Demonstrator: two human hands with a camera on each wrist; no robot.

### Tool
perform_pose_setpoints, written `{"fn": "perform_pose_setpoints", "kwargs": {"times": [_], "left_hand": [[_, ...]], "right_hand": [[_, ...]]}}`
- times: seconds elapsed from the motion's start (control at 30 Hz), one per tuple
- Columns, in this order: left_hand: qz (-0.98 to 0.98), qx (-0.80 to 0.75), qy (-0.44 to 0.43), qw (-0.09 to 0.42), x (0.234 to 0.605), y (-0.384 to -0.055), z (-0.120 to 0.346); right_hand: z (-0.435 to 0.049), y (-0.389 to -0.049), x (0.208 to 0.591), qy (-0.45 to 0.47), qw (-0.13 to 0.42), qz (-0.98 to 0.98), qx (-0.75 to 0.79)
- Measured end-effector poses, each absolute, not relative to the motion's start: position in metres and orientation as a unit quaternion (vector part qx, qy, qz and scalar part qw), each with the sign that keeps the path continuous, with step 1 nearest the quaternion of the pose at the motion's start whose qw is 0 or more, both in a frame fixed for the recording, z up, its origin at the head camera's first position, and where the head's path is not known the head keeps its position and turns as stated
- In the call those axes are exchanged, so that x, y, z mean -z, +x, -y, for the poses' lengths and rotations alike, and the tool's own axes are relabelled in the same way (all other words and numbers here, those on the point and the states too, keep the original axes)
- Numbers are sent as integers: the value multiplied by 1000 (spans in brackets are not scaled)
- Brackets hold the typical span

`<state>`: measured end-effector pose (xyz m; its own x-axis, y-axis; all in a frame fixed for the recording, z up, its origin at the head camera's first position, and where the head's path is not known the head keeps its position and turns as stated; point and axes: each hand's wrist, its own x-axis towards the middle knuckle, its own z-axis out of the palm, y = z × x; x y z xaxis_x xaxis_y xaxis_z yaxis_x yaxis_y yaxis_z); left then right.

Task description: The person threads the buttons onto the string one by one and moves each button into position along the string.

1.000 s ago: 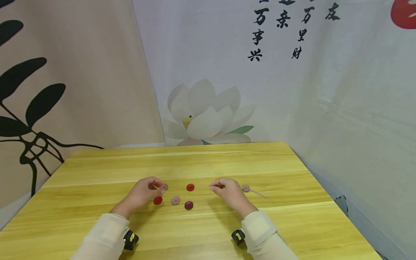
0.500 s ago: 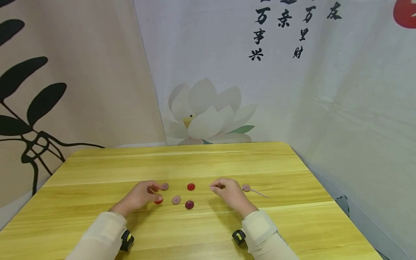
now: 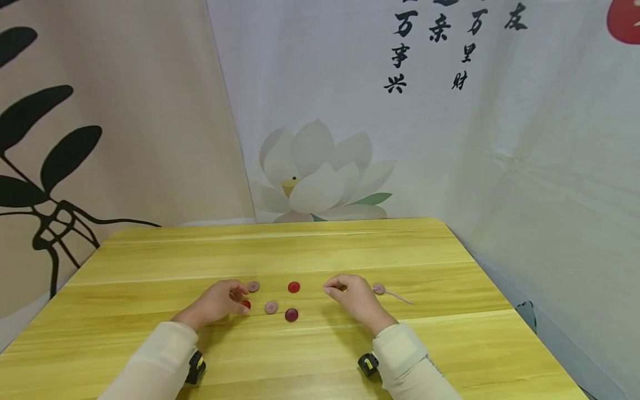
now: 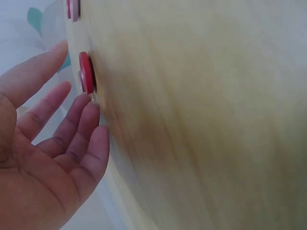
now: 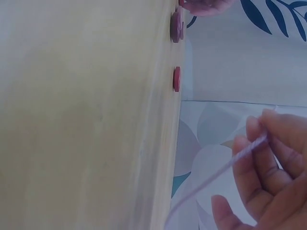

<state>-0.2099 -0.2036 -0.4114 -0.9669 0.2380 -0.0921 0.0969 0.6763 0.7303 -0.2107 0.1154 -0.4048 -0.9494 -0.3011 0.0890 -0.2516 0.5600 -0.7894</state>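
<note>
- One red button, partly hidden, lies by the left hand, loosely spread.
- From it: pink button at one o'clock, second pink button at three, maroon button just past three, other red button past two.
- Right hand, three o'clock, pinches a pale cord; third pink button beyond, on the table.

The white backdrop reads 万事兴, 亲, 万里财, 友.
</note>
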Motion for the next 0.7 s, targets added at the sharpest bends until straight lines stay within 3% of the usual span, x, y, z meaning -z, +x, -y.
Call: {"fn": "perform_pose_setpoints", "kwargs": {"times": [0.7], "left_hand": [[-920,-357,125,100,416,-213,204]], "right_hand": [[-114,-209,405,-160,26,-883,439]]}}
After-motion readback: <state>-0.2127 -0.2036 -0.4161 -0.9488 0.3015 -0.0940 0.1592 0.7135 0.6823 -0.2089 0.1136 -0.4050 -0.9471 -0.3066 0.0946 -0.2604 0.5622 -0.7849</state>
